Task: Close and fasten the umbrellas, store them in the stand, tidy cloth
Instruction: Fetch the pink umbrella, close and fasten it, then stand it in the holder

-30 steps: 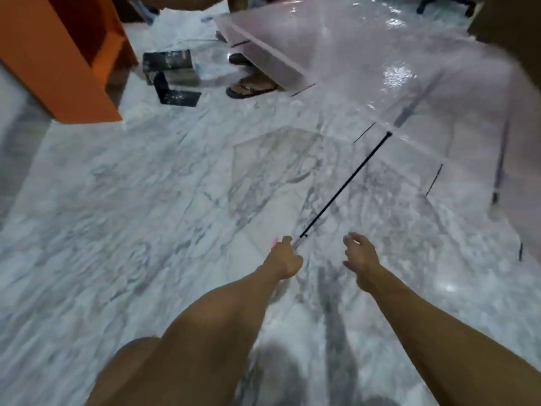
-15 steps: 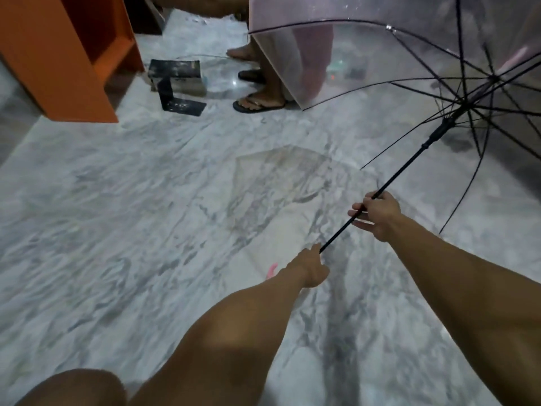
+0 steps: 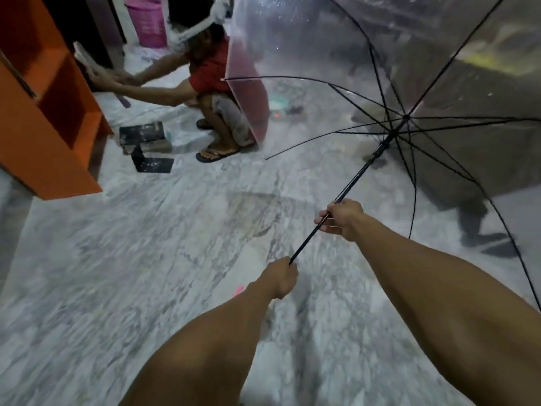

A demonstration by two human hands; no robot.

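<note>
An open transparent umbrella (image 3: 336, 51) with black ribs fills the upper right, its canopy tilted away from me. Its black shaft (image 3: 354, 178) runs down and left to my hands. My left hand (image 3: 279, 278) grips the handle end, where a bit of pink shows beside the wrist. My right hand (image 3: 341, 218) holds the shaft a little higher, fingers curled round it, below the black runner (image 3: 380, 149). The handle itself is hidden inside my left fist.
A crouching person in a red shirt (image 3: 209, 68) reaches toward the orange shelf unit (image 3: 44, 112) at left. Black metal pieces (image 3: 146, 145) lie on the marble floor (image 3: 117, 259) beside that person's sandals. A pink bucket (image 3: 146, 20) stands at the back.
My right hand has gone from hanging free beside the shaft to gripping it, then slid slightly up. The view lifted, so the umbrella's ribs and the crouching person now show.
</note>
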